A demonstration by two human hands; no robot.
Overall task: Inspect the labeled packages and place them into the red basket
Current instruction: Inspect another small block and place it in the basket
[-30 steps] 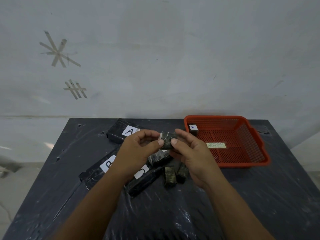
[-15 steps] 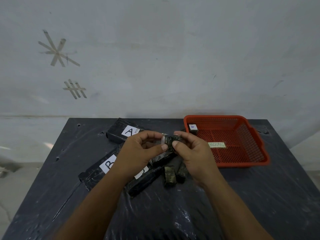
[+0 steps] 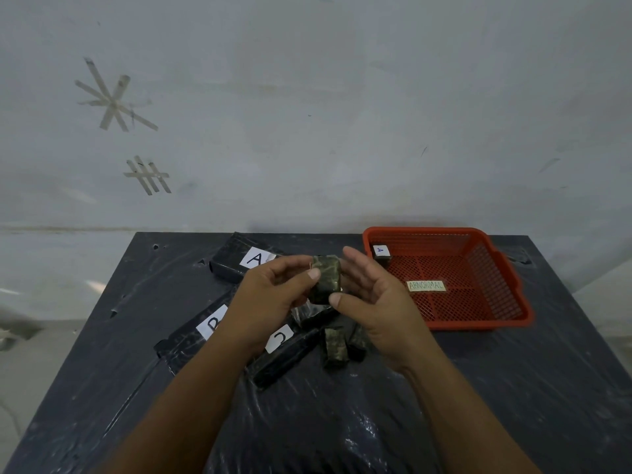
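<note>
Both hands share the grip on one small dark package (image 3: 325, 280), raised above the surface (image 3: 513, 388): left hand (image 3: 270, 295) pinches it with thumb and curled fingers from the left; right hand (image 3: 372, 299) has its thumb at the lower right corner, fingers fairly straight behind it. Red basket (image 3: 513, 289) sits at far right, holding a small package marked A (image 3: 380, 253) in its far left corner and a slip reading ABNORMAL (image 3: 426, 286). Long black packs labelled A (image 3: 236, 260), B (image 3: 191, 333) and C (image 3: 287, 350) lie left of centre. Two small packages (image 3: 335, 347) rest near them, under the hands.
</note>
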